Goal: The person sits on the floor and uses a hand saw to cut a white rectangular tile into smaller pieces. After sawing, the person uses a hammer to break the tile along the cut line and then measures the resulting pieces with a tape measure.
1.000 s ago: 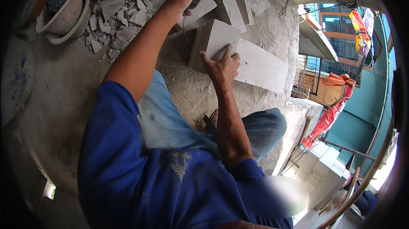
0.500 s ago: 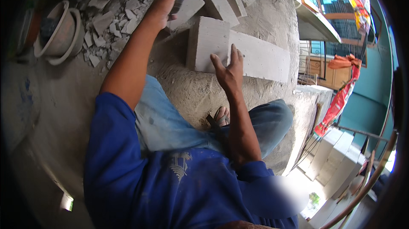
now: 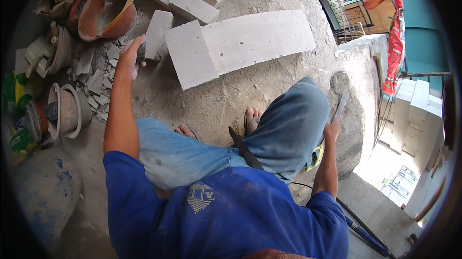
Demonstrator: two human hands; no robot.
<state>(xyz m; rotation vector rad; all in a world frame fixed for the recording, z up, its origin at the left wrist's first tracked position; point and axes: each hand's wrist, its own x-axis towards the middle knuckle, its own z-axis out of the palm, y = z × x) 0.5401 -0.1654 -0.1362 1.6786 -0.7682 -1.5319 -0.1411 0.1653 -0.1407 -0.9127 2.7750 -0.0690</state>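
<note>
My left hand [image 3: 126, 64] is raised at the left, with fingers curled round a small dark object [image 3: 141, 53] whose kind I cannot make out. Just right of it, a light-grey aerated concrete block [image 3: 190, 54] sits against the left end of a longer pale block [image 3: 260, 35]. Beside my right knee, my right hand [image 3: 331, 129] grips a flat silver metal strip, like a ruler or a square's blade [image 3: 341, 107], pointing up and away. Near that wrist lies a yellow-green and black tool [image 3: 314, 158], partly hidden by my leg.
Several more pale blocks [image 3: 195, 6] lie beyond, beside an orange-brown basin [image 3: 107, 11]. Broken rubble [image 3: 98, 83] and stacked buckets [image 3: 65, 110] stand at the left. A red wrapped bundle [image 3: 395, 47] hangs at the right above stacked white blocks [image 3: 409, 114].
My right hand has left the upright block and moved right, beside my knee, where it now holds the metal strip. My left hand keeps the dark object. The view has shifted.
</note>
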